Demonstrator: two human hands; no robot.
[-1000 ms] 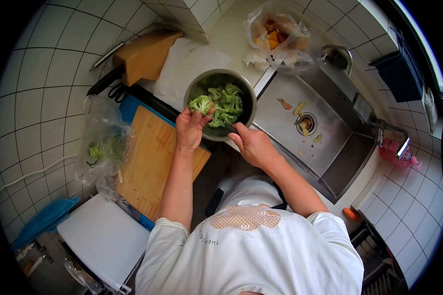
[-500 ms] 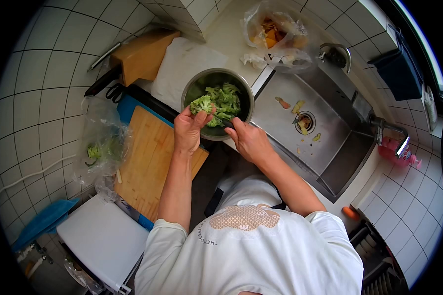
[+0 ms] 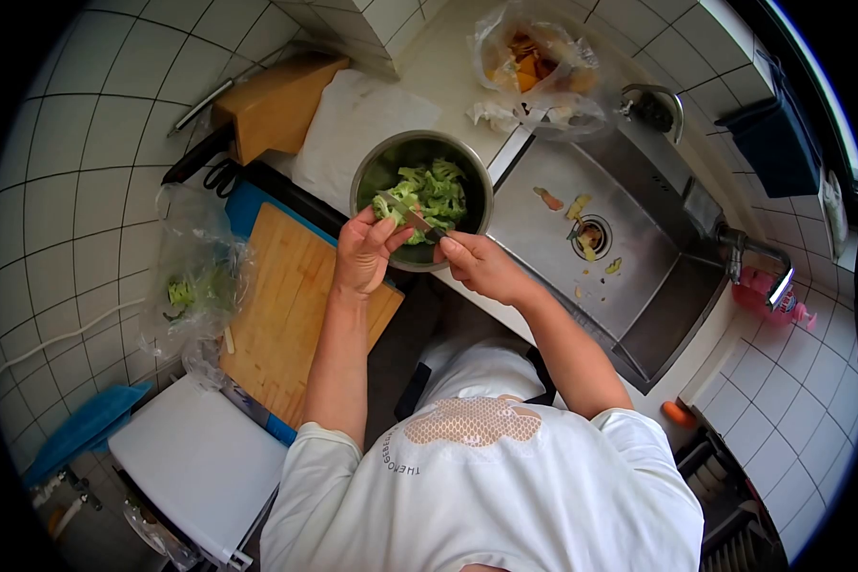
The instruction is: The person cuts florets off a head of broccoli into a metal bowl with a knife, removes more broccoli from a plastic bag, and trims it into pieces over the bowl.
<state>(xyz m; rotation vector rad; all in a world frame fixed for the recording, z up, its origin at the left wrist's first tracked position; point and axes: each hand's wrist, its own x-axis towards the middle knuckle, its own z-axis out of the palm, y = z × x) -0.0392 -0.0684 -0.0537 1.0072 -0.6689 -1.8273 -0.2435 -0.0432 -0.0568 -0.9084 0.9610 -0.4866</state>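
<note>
Looking light green (and knobbly), broccoli [image 3: 383, 207] sits in the left hand [image 3: 363, 253].

Open passage: above the cutting board [image 3: 286, 305], left of the left hand [image 3: 364, 255], and above the sink [image 3: 634, 272], right of the right hand [image 3: 483, 267]. Obstacles: the knife [image 3: 418, 220], bridging the hands; the bowl [image 3: 376, 174], beyond them; the plastic bag [image 3: 203, 257], left; the faucet [image 3: 731, 240], right.
</note>
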